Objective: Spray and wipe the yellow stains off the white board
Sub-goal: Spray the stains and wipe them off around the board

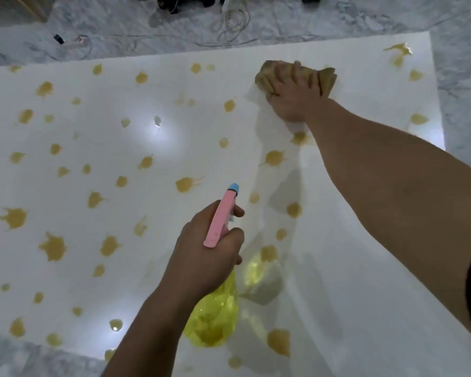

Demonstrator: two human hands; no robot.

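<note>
A large white board (pixel 98 137) lies flat, dotted with several yellow stains (pixel 52 247) over its left and middle. My left hand (pixel 201 251) grips a spray bottle (pixel 215 319) with a yellow body, its pink trigger head and blue nozzle pointing away from me over the board's centre. My right hand (pixel 291 96) reaches to the board's far right and presses a crumpled brown cloth (pixel 325 77) onto the surface. Around and below that hand runs a cleaner, smeared strip. More stains sit near the far right corner (pixel 400 53).
The board rests on a grey marbled floor (pixel 462 77). White cables (pixel 234 25) and a small dark device (pixel 58 38) lie on the floor past the board's far edge. Bright light reflections (pixel 158 126) show on the board.
</note>
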